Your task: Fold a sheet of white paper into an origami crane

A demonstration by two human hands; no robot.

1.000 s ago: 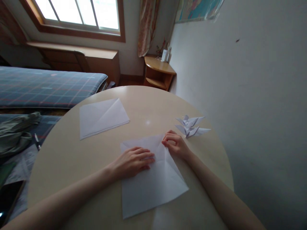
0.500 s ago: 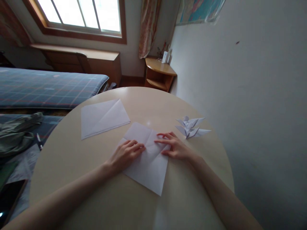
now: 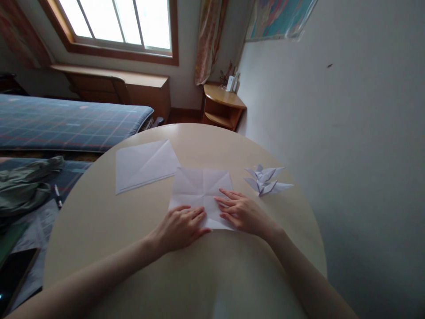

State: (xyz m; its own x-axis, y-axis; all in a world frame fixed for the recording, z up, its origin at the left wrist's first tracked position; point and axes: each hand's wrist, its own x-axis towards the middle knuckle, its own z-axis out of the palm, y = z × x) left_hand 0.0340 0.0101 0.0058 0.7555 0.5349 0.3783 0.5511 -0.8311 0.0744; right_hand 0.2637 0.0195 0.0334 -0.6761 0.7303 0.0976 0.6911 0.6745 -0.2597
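A white square sheet of paper [image 3: 192, 184] lies flat in front of me, with crossing and diagonal creases that meet near its middle. My left hand [image 3: 182, 226] rests palm down on its near left part, fingers stretched out and the thumb along the near edge. On the right part of the sheet lies my right hand [image 3: 241, 212], its fingers spread flat over the paper. Both hands press on the sheet without gripping it, and they cover its near corners.
A small stack of white paper [image 3: 142, 166] lies at the far left of the round table [image 3: 109, 230]. Two folded paper cranes [image 3: 265, 179] sit to the right, near the wall [image 3: 365, 155]. A plaid mattress [image 3: 73, 124] stands beyond the table's left side.
The creased sheet has turned, from a corner pointing toward me to an edge facing me. Both hands have moved slightly nearer and now lie flatter on it.
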